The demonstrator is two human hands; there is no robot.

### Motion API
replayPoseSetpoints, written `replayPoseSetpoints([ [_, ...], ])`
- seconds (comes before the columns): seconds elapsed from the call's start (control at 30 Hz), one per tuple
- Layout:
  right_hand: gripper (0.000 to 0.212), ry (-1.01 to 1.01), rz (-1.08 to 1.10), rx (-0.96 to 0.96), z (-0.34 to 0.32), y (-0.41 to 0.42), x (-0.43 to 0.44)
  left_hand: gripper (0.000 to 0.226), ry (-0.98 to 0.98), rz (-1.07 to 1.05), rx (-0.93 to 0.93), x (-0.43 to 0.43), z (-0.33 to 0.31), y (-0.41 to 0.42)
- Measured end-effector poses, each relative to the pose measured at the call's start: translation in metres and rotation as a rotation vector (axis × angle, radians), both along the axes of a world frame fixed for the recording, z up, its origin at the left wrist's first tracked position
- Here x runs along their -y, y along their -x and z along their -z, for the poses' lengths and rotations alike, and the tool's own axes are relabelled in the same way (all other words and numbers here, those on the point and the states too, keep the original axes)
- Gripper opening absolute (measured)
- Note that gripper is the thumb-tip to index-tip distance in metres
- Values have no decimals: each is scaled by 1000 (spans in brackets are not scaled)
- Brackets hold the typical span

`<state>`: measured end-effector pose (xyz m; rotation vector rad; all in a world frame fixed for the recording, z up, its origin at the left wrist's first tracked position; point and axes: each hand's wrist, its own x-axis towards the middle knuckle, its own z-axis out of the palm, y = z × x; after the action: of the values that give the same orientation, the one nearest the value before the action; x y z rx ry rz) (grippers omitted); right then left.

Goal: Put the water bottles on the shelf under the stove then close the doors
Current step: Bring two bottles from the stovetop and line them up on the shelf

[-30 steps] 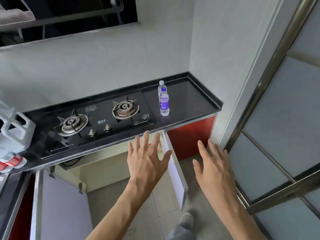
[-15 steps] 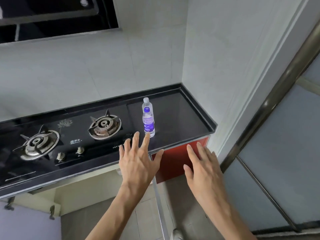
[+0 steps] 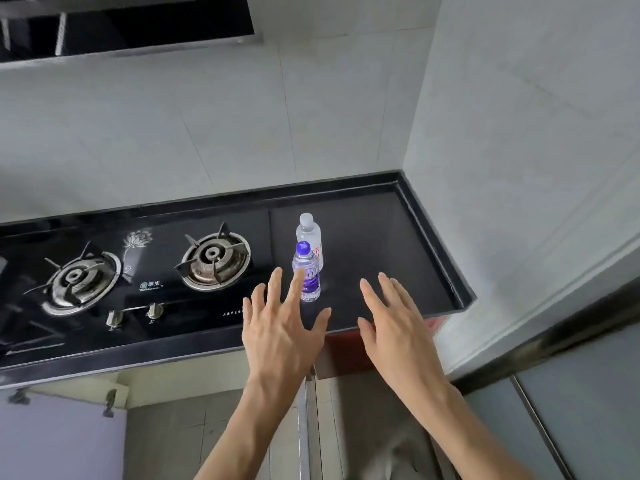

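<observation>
Two water bottles stand upright on the black countertop (image 3: 381, 237), right of the stove. The nearer one (image 3: 309, 275) has a purple cap and label; the farther one (image 3: 310, 233) has a clear cap and a white label. My left hand (image 3: 280, 327) hovers just in front of the purple bottle, fingers spread, its index tip overlapping the bottle's label. My right hand (image 3: 394, 323) is spread open over the counter's front edge, to the right of the bottles. Neither hand holds anything. Below the counter a cabinet door (image 3: 306, 427) stands open, seen edge-on.
A two-burner gas stove (image 3: 145, 268) fills the counter's left part, knobs at its front. A range hood (image 3: 121, 26) hangs above. Tiled walls close the back and right. Another open door (image 3: 59, 441) is at lower left, a glass sliding door (image 3: 588, 410) at lower right.
My view has tilted up and come closer to the counter. Both hands have moved forward toward the bottles. The second bottle behind the purple one now shows separately.
</observation>
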<state>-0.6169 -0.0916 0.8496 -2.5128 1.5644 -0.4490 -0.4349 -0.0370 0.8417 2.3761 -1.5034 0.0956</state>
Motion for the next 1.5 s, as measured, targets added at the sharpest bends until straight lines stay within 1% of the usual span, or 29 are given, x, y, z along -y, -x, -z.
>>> replayPoseSetpoints([
  [0.23,74,-72,-229,-8,37,-46,118,87,9,-149,-103,69,33,-3],
  [0.4,87,-125,-407,3,76,-81,202,90,-12,-321,-191,113,66,5],
  [0.47,92,-134,-467,11,90,-94,224,92,-13,-366,-221,126,76,10],
  [0.6,97,-166,-573,50,107,-113,251,100,59,-460,-307,141,89,22],
  [0.7,97,-207,-648,103,116,-124,260,109,122,-463,-386,147,102,26],
  [0.8,97,-267,-699,145,127,-135,268,131,191,-437,-479,151,122,24],
  [0.87,100,-324,-695,181,134,-140,274,138,236,-441,-523,156,130,20],
  [0.97,95,-348,-705,236,144,-146,284,129,271,-445,-519,168,137,10],
  [1.1,93,-365,-717,244,154,-150,291,120,308,-472,-561,176,135,0],
  [1.2,93,-352,-731,253,157,-156,297,117,338,-476,-577,180,133,-6],
  [1.5,98,-386,-713,290,158,-171,306,113,299,-519,-638,196,131,-29],
])
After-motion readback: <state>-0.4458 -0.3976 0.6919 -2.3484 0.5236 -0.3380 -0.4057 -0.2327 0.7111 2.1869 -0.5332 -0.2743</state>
